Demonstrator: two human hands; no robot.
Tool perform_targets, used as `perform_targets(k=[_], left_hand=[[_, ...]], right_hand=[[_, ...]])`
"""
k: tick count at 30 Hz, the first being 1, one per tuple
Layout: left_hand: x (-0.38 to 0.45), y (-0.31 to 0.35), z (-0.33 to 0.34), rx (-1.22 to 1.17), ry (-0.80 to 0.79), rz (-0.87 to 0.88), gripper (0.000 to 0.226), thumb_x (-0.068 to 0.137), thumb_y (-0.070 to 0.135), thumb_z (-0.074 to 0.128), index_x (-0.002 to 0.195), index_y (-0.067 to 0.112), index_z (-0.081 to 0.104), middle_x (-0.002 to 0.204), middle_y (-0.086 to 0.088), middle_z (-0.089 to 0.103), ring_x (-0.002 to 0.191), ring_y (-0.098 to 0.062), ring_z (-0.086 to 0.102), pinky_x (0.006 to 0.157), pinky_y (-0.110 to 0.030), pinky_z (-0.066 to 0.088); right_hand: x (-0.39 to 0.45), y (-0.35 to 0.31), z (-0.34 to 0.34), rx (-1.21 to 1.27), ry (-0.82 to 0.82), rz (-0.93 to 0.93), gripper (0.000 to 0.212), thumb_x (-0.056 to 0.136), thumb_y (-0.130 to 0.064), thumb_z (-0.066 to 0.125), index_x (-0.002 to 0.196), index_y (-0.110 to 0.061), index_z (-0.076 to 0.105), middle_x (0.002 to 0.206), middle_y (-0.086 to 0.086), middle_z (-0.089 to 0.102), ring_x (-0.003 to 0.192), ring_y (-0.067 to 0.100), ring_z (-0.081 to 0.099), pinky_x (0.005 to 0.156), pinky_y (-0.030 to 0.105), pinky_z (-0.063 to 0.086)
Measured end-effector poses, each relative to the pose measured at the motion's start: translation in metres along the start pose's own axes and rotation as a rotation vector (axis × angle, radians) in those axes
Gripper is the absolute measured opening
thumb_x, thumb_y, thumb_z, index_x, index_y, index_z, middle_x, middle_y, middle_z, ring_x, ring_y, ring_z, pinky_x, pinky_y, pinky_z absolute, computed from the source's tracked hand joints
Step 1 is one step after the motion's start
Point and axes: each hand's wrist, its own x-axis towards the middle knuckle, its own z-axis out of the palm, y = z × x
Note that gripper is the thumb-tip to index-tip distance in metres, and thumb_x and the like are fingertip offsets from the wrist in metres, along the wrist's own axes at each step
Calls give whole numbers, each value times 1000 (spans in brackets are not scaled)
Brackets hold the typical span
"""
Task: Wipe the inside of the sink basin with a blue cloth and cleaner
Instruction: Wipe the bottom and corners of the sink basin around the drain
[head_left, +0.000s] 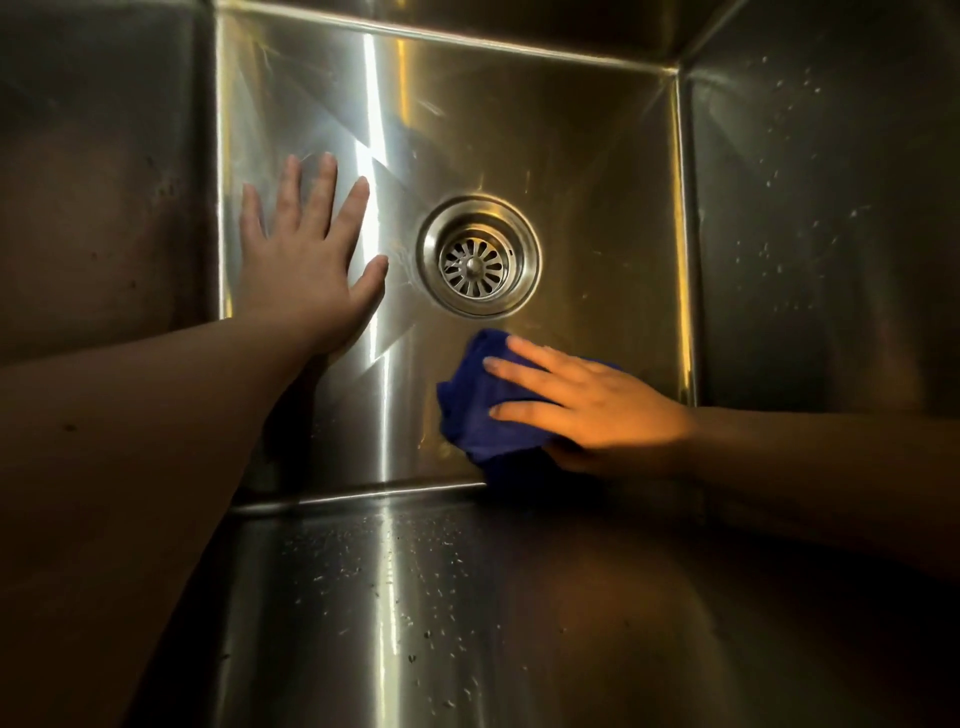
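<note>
I look straight down into a stainless steel sink basin (597, 171). A round drain strainer (478, 255) sits in the middle of its floor. My left hand (306, 260) lies flat with spread fingers on the floor, left of the drain. A crumpled blue cloth (478, 410) lies on the floor just below and right of the drain. My right hand (592, 405) presses on the cloth with straight fingers; its thumb is hidden under the hand. No cleaner bottle is in view.
Steel walls rise on all sides of the floor. The near wall (415, 597) and the right wall (810, 234) carry scattered water droplets. The left wall (104, 208) is dark with a few specks.
</note>
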Motion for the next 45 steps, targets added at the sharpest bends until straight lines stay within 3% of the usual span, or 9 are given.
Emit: perform_targets(k=[6,13,16,21,25,28,31,35,45], left_hand=[[0,1,1,-27,1,7,69,90,56,21,151,25,11,160,-6,4,146,-29,0,114,-57,5],[-1,1,-1,-17,4,-1,69,90,57,19,151,26,10,160,-5,3,146,-27,-1,114,-56,5],[0,1,-1,-20,3,-2,69,90,56,20,151,26,11,160,-5,4,146,-27,-1,114,-56,6],[-1,1,-1,-13,-1,-10,70,89,58,18,151,27,11,160,-4,4,146,-27,-1,114,-56,7],[0,1,-1,-15,-12,-11,71,88,58,17,151,27,10,160,-4,3,146,-27,-1,114,-56,6],[0,1,-1,-27,-12,-7,71,88,58,17,151,27,11,160,-4,4,146,-27,0,114,-56,6],[0,0,-1,-35,-9,-10,70,88,58,19,151,26,12,160,-4,4,146,-27,0,114,-56,6],[-1,1,-2,-34,-10,-15,70,88,58,19,151,27,11,160,-4,4,146,-27,0,114,-56,5],[-2,1,-2,-18,-8,-16,68,90,56,22,151,26,10,160,-4,4,146,-28,0,115,-55,6]], right_hand=[[-23,16,1,41,189,485,55,64,-38,55,113,-15,47,138,20,44,128,40,37,92,53,45],[-19,24,11,158,548,1140,59,69,-28,48,120,2,48,141,28,35,129,46,31,107,47,26],[-16,8,9,61,482,991,55,66,-35,51,111,-4,51,133,26,41,119,46,37,101,48,31],[-9,-24,-10,108,101,179,39,65,-31,60,101,-19,54,126,13,48,117,34,39,90,46,42],[-13,2,-18,36,-64,-31,39,70,-38,62,103,-18,58,126,11,42,116,32,37,88,41,42],[-39,28,-22,-76,-89,85,49,64,-45,63,100,-14,51,117,15,44,106,33,39,77,41,50],[-43,35,-20,-129,36,504,55,58,-44,62,98,-11,43,109,19,48,98,34,40,66,43,54],[-27,40,-16,-124,171,926,47,69,-32,64,101,-2,47,115,25,45,103,41,42,81,46,45],[-4,57,-36,33,391,1109,35,90,-27,56,118,-10,44,131,16,39,120,35,36,97,39,36]])
